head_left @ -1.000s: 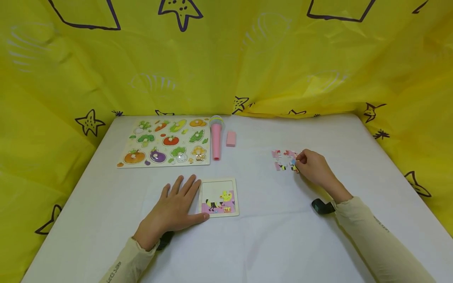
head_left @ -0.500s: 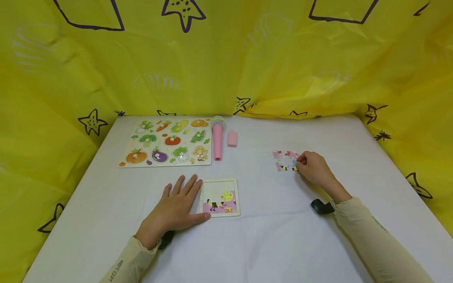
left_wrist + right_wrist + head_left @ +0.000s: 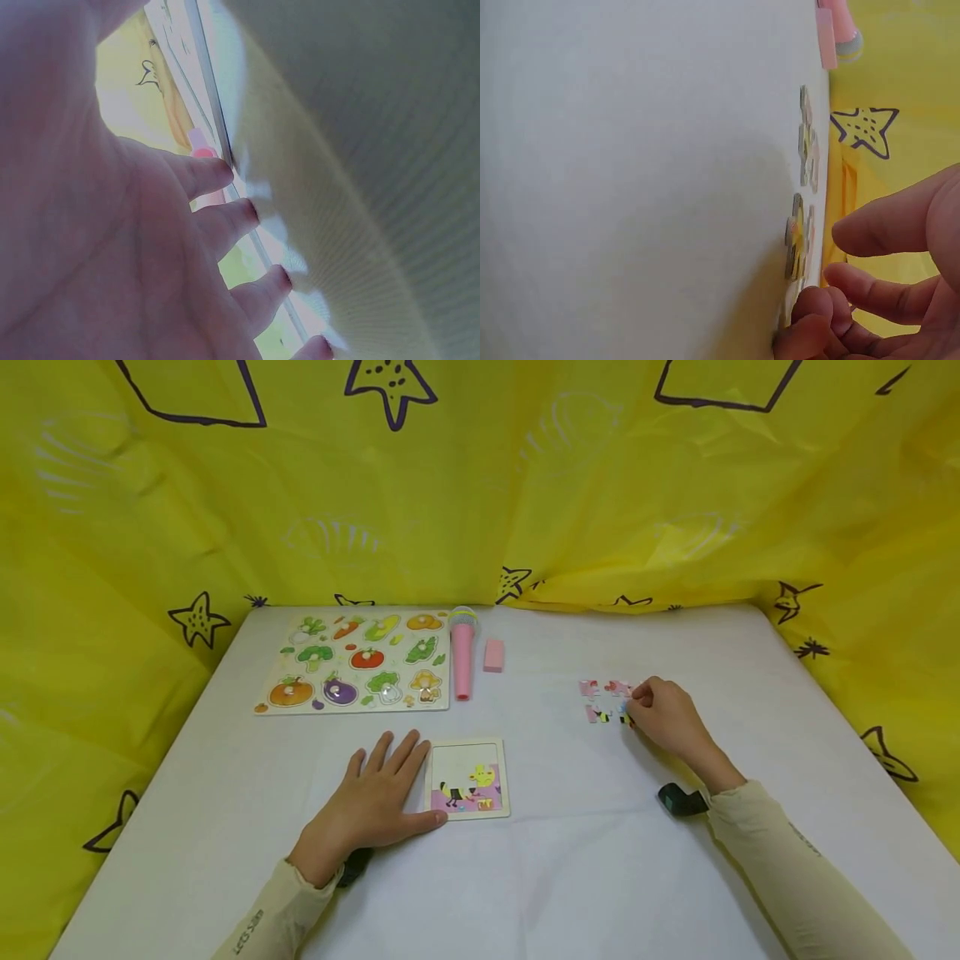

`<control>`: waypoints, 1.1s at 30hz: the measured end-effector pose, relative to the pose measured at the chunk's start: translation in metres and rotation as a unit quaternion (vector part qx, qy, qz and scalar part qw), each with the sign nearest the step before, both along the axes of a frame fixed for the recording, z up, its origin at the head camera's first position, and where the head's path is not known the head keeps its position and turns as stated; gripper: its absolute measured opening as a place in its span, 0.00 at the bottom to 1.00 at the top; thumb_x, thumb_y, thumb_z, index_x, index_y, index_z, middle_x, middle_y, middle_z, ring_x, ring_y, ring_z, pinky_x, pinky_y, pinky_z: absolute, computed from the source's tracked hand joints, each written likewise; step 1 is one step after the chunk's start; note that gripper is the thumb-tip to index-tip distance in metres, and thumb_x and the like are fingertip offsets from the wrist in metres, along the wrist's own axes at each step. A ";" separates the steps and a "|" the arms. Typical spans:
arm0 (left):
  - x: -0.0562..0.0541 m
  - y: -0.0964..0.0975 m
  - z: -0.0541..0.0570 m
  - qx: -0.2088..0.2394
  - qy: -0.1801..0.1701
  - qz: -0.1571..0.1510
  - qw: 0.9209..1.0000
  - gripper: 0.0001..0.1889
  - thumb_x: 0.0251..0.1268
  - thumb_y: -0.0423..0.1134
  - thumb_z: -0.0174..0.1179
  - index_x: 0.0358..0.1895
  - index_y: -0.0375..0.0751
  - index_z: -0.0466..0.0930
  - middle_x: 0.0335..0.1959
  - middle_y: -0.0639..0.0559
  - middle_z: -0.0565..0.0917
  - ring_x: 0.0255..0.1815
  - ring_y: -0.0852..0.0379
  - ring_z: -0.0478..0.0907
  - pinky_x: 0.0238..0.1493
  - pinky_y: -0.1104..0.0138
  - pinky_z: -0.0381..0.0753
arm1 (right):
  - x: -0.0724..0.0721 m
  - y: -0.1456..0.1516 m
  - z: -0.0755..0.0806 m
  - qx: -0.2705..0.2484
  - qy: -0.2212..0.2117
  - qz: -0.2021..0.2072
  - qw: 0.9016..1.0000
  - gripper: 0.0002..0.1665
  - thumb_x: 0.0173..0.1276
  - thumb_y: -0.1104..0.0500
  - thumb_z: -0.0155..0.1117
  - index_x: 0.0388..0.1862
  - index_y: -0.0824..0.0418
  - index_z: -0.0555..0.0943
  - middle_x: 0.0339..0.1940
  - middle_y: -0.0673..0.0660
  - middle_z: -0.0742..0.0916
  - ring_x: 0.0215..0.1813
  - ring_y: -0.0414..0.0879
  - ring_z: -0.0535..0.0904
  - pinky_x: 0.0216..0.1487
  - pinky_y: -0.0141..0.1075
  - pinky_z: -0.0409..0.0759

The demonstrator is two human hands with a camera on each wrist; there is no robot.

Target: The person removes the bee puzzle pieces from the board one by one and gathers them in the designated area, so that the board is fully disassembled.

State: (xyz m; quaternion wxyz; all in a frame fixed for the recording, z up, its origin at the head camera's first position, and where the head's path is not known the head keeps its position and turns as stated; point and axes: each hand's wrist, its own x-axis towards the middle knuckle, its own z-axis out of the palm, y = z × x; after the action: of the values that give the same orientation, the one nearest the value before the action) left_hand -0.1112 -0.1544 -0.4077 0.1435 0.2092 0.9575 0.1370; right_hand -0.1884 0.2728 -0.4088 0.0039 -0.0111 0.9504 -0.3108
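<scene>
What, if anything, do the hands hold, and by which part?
The left hand holds nothing: its fingers are spread, its thumb at the puzzle frame. The right hand is at the loose puzzle pieces; whether it pinches one cannot be told.

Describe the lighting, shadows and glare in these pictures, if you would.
Head view: fairly even light, with a soft shadow on the white table near the right hand; left wrist view: the left hand dim, the yellow cloth beyond it washed out; right wrist view: a brownish shadow on the table.
</scene>
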 end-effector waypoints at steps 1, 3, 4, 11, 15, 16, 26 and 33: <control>0.000 0.000 0.000 -0.002 0.000 0.000 1.000 0.54 0.69 0.69 0.65 0.86 0.38 0.55 0.88 0.40 0.53 0.86 0.29 0.45 0.77 0.29 0.46 | 0.001 -0.001 0.001 -0.006 0.006 0.000 1.000 0.17 0.78 0.62 0.60 0.51 0.78 0.78 0.44 0.72 0.82 0.46 0.64 0.77 0.47 0.53 0.77; 0.001 0.000 0.000 -0.003 0.000 0.000 1.000 0.54 0.69 0.68 0.65 0.86 0.38 0.55 0.88 0.40 0.53 0.86 0.29 0.44 0.77 0.29 0.46 | 0.003 -0.006 0.001 -0.016 0.020 0.003 1.000 0.16 0.78 0.63 0.60 0.52 0.78 0.79 0.43 0.71 0.82 0.46 0.63 0.76 0.46 0.51 0.76; 0.001 0.000 0.001 -0.003 0.000 -0.001 1.000 0.54 0.69 0.68 0.65 0.86 0.38 0.55 0.88 0.40 0.53 0.86 0.29 0.45 0.77 0.28 0.46 | 0.004 -0.009 0.002 -0.022 0.029 0.006 0.999 0.16 0.77 0.63 0.60 0.51 0.78 0.79 0.43 0.71 0.81 0.46 0.63 0.76 0.46 0.50 0.75; 0.000 0.000 0.000 -0.006 0.001 0.003 1.000 0.54 0.69 0.68 0.65 0.87 0.38 0.55 0.88 0.40 0.53 0.86 0.29 0.44 0.77 0.29 0.45 | 0.013 -0.039 0.006 -0.055 0.075 0.047 0.995 0.13 0.75 0.65 0.61 0.51 0.76 0.81 0.45 0.69 0.82 0.46 0.60 0.77 0.48 0.49 0.75; 0.000 0.000 0.001 -0.009 -0.001 0.006 1.000 0.54 0.69 0.68 0.65 0.87 0.39 0.55 0.88 0.40 0.53 0.86 0.29 0.44 0.77 0.29 0.45 | 0.017 -0.059 0.007 -0.071 0.088 0.083 0.990 0.11 0.75 0.65 0.64 0.49 0.73 0.82 0.46 0.67 0.83 0.45 0.58 0.78 0.49 0.50 0.76; 0.000 0.000 0.001 -0.010 -0.002 0.006 1.000 0.54 0.69 0.68 0.65 0.87 0.39 0.55 0.88 0.41 0.52 0.86 0.29 0.44 0.77 0.29 0.45 | 0.019 -0.063 0.006 -0.074 0.091 0.093 0.989 0.11 0.75 0.65 0.64 0.49 0.73 0.82 0.47 0.67 0.83 0.46 0.58 0.78 0.49 0.50 0.76; -0.002 0.001 0.000 -0.005 -0.007 0.004 1.000 0.54 0.69 0.68 0.65 0.87 0.39 0.55 0.88 0.41 0.52 0.86 0.29 0.43 0.78 0.29 0.44 | 0.030 -0.110 0.009 -0.055 0.048 0.196 0.978 0.15 0.75 0.64 0.70 0.56 0.69 0.83 0.52 0.64 0.79 0.54 0.59 0.78 0.56 0.52 0.79; -0.002 0.002 0.000 -0.006 -0.010 0.004 1.000 0.54 0.69 0.68 0.65 0.87 0.39 0.55 0.88 0.40 0.52 0.86 0.29 0.43 0.78 0.29 0.44 | 0.037 -0.131 0.010 -0.026 0.029 0.278 0.960 0.21 0.73 0.60 0.73 0.60 0.67 0.82 0.56 0.63 0.78 0.59 0.57 0.73 0.63 0.52 0.75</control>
State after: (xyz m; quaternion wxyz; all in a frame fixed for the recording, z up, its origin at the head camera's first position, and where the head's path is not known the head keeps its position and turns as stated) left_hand -0.1132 -0.1522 -0.4073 0.1538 0.2031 0.9577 0.1338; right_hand -0.1515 0.1414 -0.3983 0.0619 -0.2842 0.9010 -0.3219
